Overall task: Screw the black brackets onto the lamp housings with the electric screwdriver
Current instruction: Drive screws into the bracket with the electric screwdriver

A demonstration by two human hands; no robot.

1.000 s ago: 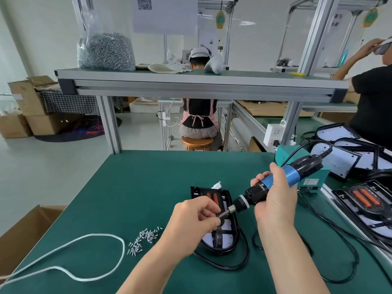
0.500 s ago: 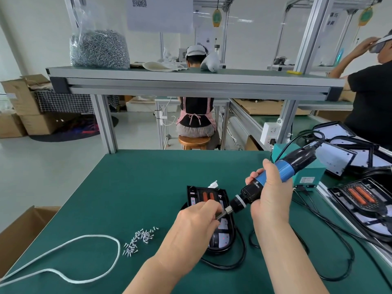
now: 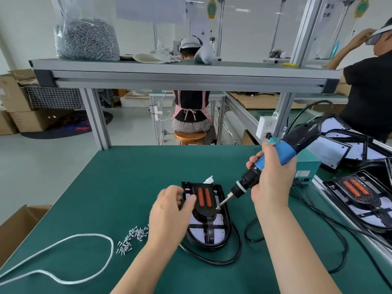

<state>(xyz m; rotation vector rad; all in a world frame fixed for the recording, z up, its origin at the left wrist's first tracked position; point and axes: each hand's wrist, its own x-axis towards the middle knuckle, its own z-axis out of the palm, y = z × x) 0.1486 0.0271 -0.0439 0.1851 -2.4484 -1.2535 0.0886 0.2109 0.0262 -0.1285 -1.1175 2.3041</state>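
A black lamp housing (image 3: pixel 226 228) lies on the green bench in front of me. A black bracket (image 3: pixel 204 209) with two orange strips sits on top of it. My right hand (image 3: pixel 272 181) grips the blue and black electric screwdriver (image 3: pixel 282 152); its bit tip touches the bracket's right edge with a small screw at the tip. My left hand (image 3: pixel 169 211) rests on the housing's left side, fingers loosely bent against the bracket's left edge. A pile of small silver screws (image 3: pixel 132 238) lies to the left of the housing.
A white cord (image 3: pixel 84 236) loops at the front left. Black cables (image 3: pixel 318 215) trail at the right. More lamp housings (image 3: pixel 364 200) are stacked at the right edge, beside a teal box (image 3: pixel 307 166). A shelf holds a bag of screws (image 3: pixel 84 39). Two people are behind.
My left hand left the bit tip and moved left onto the housing. The screwdriver swung down so its bit meets the bracket's right edge.
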